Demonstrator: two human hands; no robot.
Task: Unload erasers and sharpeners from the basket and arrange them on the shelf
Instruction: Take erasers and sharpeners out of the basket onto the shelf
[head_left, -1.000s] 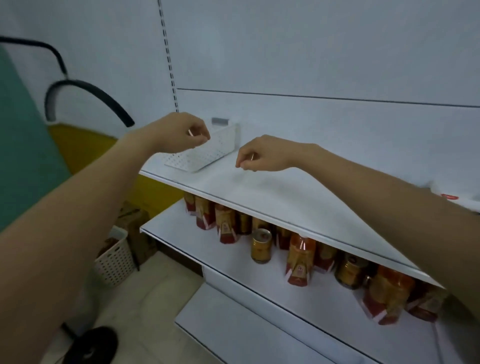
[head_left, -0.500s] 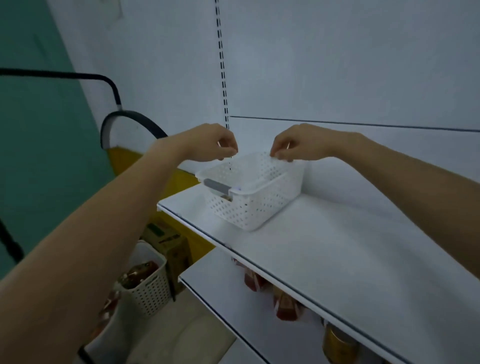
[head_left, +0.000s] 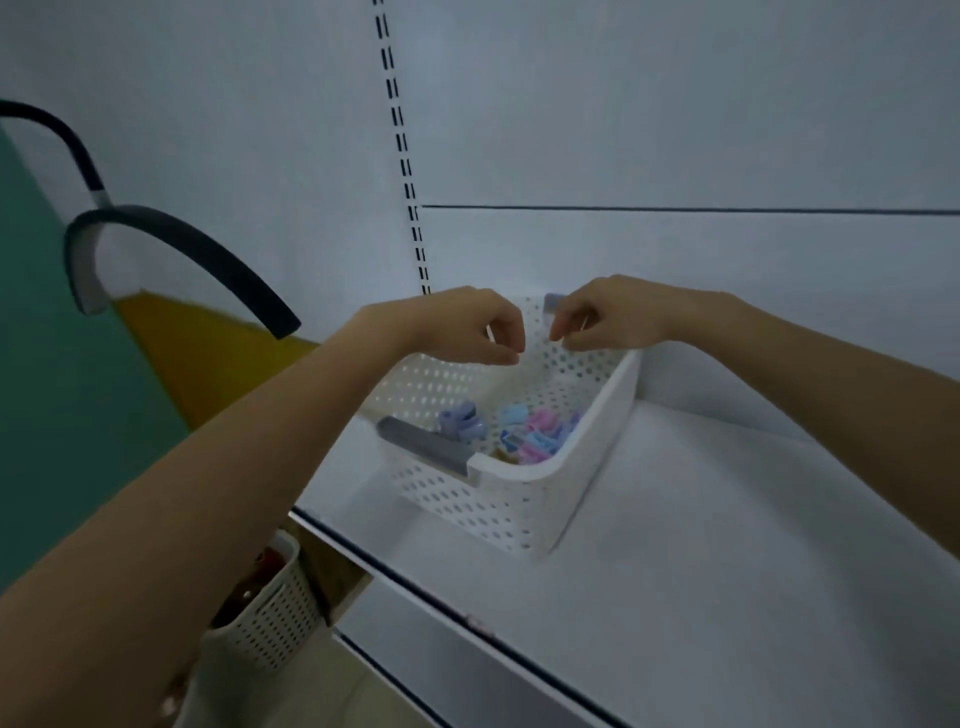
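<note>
The basket (head_left: 519, 514) is looking white all over, with rows of little round holes dotting its sides. A grey handle (head_left: 423, 444) is showing on its near edge. Inside the basket, the little erasers and sharpeners (head_left: 524, 431) are showing purple, light blue and pink. Under the basket, the shelf (head_left: 727, 545) is looking plain white. Behind the basket, the back wall (head_left: 675, 130) is looking pale white too, with a strip of black dashes (head_left: 402, 156) running up it. Left of the basket, a black curved bar (head_left: 197, 244) is standing out against a green wall (head_left: 52, 364) and a yellow patch (head_left: 208, 353). Below and left of the basket, a cream bin (head_left: 270, 618) is showing tiny dark dots.
</note>
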